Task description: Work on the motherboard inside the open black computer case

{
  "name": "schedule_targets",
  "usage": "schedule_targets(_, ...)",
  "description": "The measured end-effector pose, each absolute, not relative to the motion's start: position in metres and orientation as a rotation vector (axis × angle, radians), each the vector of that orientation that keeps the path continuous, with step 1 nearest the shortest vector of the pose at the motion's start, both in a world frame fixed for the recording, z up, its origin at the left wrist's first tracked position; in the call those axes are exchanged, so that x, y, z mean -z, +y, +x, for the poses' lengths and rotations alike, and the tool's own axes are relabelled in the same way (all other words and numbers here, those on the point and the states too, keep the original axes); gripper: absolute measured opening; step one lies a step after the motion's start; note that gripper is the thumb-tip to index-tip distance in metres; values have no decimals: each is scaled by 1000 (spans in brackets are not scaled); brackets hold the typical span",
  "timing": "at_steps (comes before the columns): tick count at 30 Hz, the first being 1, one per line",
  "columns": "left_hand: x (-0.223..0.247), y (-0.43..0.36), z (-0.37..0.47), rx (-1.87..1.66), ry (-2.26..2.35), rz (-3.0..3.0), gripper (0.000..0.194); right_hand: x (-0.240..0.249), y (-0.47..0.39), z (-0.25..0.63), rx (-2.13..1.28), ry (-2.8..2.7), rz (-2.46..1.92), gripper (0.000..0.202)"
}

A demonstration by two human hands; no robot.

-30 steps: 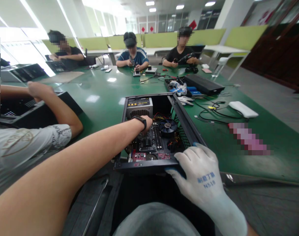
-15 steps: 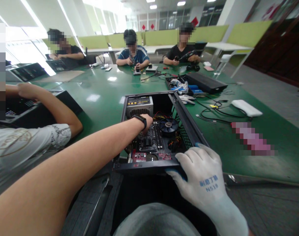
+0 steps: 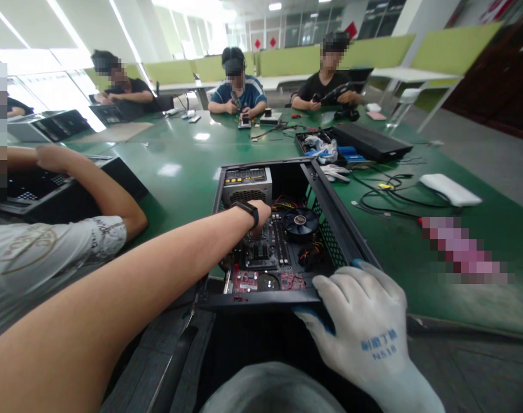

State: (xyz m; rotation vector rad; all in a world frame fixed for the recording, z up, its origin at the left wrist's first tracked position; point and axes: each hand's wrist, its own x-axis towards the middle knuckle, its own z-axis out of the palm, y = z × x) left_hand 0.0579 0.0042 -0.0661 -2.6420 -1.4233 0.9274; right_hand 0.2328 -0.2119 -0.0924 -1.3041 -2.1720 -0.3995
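An open black computer case lies at the near table edge. Inside it are a power supply at the back left, a motherboard, a round black fan and a red card near the front. My bare left hand, with a black band at its wrist, reaches down over the motherboard; its fingers are hidden. My right hand, in a white and blue glove, grips the near right corner of the case, thumb below the rim and fingers on top.
At the left a co-worker's arm rests over another case. Gloves, a black box, cables and a white pouch lie to the right. Several people sit across the green table.
The view has shifted slightly, so the case, the table items and my right hand appear a little further right. Both hands keep their places on and over the case.
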Motion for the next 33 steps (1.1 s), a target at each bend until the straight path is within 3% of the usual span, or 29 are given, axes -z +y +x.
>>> schedule_targets(6, 68, 7, 56, -906, -1405, -2659, 45, 94, -211, 233, 419, -2145, -1263, 33)
schedule_targets(33, 72, 9, 53, -917, -1413, -2622, 54, 96, -211, 234, 402, -2155, -1265, 36)
